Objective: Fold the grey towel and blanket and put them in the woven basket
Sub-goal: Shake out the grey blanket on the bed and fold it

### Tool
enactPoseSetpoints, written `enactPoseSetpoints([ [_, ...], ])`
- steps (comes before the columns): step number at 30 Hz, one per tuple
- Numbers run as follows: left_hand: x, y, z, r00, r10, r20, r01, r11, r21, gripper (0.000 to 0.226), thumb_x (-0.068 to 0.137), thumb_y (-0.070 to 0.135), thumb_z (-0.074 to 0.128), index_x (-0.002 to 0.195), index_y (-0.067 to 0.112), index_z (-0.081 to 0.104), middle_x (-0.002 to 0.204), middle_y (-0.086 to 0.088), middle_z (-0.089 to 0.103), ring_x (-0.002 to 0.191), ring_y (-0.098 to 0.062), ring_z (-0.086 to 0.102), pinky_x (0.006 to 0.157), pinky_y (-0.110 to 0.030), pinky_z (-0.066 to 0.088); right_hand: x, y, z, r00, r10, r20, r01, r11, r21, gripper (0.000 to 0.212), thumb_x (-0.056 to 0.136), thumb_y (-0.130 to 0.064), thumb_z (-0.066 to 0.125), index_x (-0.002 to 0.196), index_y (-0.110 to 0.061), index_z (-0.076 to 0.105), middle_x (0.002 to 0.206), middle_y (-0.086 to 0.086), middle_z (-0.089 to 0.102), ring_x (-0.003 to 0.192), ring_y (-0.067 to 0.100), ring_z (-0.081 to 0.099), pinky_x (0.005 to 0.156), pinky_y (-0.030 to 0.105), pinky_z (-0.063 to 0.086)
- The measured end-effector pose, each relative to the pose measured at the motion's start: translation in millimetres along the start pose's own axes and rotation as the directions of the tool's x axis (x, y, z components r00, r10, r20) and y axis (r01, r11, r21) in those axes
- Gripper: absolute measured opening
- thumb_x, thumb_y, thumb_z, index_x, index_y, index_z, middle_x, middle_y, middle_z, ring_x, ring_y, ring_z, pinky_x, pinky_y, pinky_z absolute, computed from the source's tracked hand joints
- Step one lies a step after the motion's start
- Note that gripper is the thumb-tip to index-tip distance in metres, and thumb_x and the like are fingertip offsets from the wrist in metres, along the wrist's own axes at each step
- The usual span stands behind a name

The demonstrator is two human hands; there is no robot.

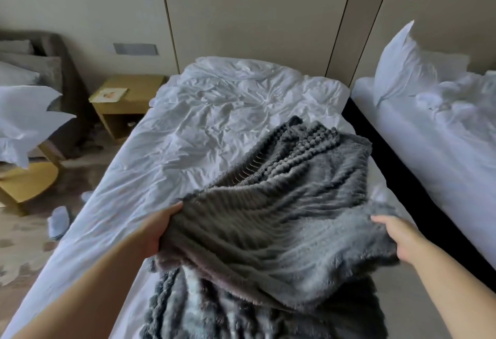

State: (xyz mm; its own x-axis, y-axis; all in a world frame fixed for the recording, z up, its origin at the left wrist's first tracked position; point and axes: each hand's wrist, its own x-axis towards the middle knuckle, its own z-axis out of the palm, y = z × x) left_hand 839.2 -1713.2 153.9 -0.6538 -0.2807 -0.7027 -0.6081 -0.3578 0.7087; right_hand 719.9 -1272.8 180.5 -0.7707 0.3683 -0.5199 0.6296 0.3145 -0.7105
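Observation:
A grey ribbed blanket (281, 217) with a bobble trim lies bunched across the near half of the white bed (204, 113). My left hand (158, 228) grips the blanket's left edge, its fingers tucked under the fabric. On the right, my right hand (394, 236) holds the blanket's other edge, with the fingertips hidden in the folds. The stretch between my hands is lifted off the bed. More grey fabric lies underneath at the bottom of the view. I see no woven basket and cannot pick out a separate towel.
A second white bed (429, 150) with a pillow (397, 67) stands to the right across a dark gap. To the left are a wooden nightstand (126, 102), a chair with white pillows (24, 113) and slippers (57, 220) on the patterned carpet.

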Motion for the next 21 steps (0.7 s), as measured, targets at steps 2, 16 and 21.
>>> enactPoseSetpoints([
  [2, -3.3, 6.7, 9.5, 0.992, 0.121, -0.039, -0.120, 0.992, 0.023, 0.026, 0.086, 0.030, 0.066, 0.091, 0.005, 0.066, 0.078, -0.019, 0.073, 0.061, -0.030, 0.071, 0.051, -0.035, 0.056, -2.1, -3.8, -0.7, 1.000, 0.011, 0.020, -0.007, 0.987, -0.159, 0.049, 0.091, -0.014, 0.062, 0.135, 0.003, 0.048, 0.144, 0.019, 0.044, 0.129, 0.034, 0.044, 0.104, 0.043, 0.036],
  [16, -82.7, 12.1, 85.6, 0.765, 0.347, 0.542, -0.487, 0.863, 0.136, 0.019, 0.065, 0.016, 0.080, 0.083, 0.016, 0.075, 0.081, -0.009, 0.073, 0.073, -0.021, 0.070, 0.066, -0.027, 0.056, -82.4, -73.7, 138.7, 0.794, -0.069, 0.604, -0.046, 0.984, 0.174, 0.049, 0.081, -0.054, 0.066, 0.103, -0.010, 0.067, 0.086, 0.013, 0.074, 0.076, 0.028, 0.071, 0.065, 0.038, 0.059],
  [21, -83.3, 8.1, 86.7, 0.794, 0.055, 0.605, -0.375, 0.828, 0.416, 0.053, 0.063, 0.071, 0.070, 0.082, 0.022, 0.072, 0.075, 0.007, 0.064, 0.061, -0.006, 0.054, 0.060, -0.018, 0.043, -89.4, -60.9, 157.7, 0.837, -0.127, 0.532, 0.049, 0.986, 0.159, 0.036, 0.072, -0.014, 0.069, 0.105, -0.003, 0.066, 0.095, 0.020, 0.070, 0.075, 0.031, 0.068, 0.061, 0.034, 0.055],
])
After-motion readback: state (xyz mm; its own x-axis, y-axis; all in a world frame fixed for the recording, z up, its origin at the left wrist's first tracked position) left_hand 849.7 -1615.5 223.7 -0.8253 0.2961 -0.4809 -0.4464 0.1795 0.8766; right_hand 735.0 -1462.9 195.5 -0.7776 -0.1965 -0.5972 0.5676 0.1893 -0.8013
